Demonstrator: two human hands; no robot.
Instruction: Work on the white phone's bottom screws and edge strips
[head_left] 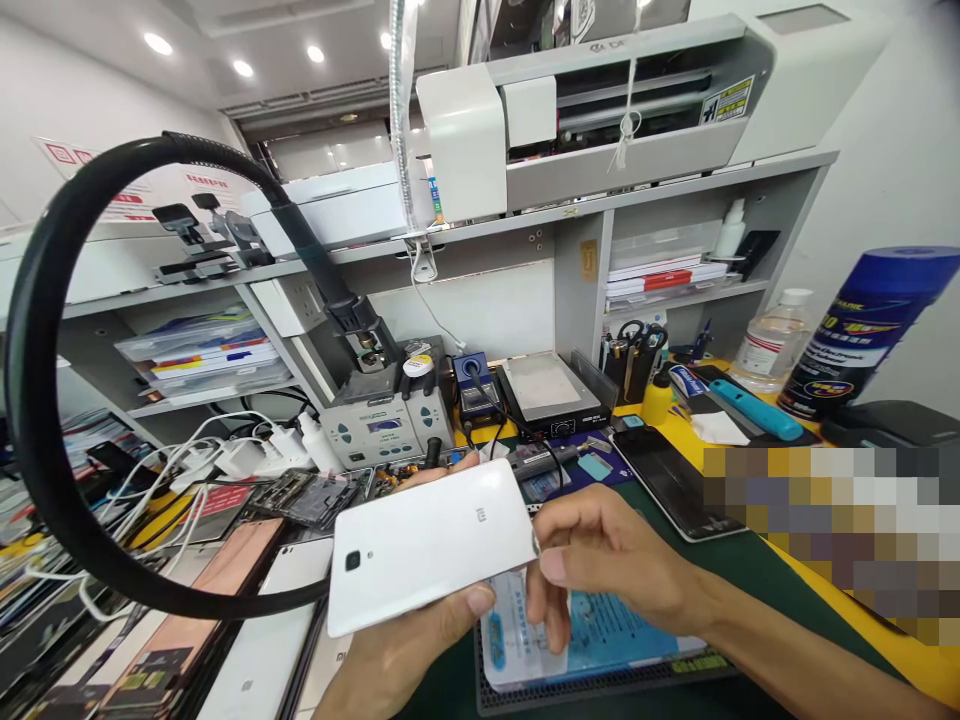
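A white smartphone [442, 545] with a camera lens and a small logo is held up in front of me, its back facing me and tilted. My left hand [409, 640] grips it from below, thumb along the near edge and fingertips behind the far edge. At the phone's right end is my right hand [600, 555], thumb and index finger pinched close to the short edge. What lies between those fingertips is too small to make out. Beneath this hand, a blue and white plastic packet [600, 635] rests on a dark mat.
A thick black hose [34, 300] loops across the left. Several phones [255, 640] lie lower left. Behind stand a grey soldering station [386, 425] and a flat device [551, 395]. A dark tablet [675, 485] and blue spray can [862, 330] are at right.
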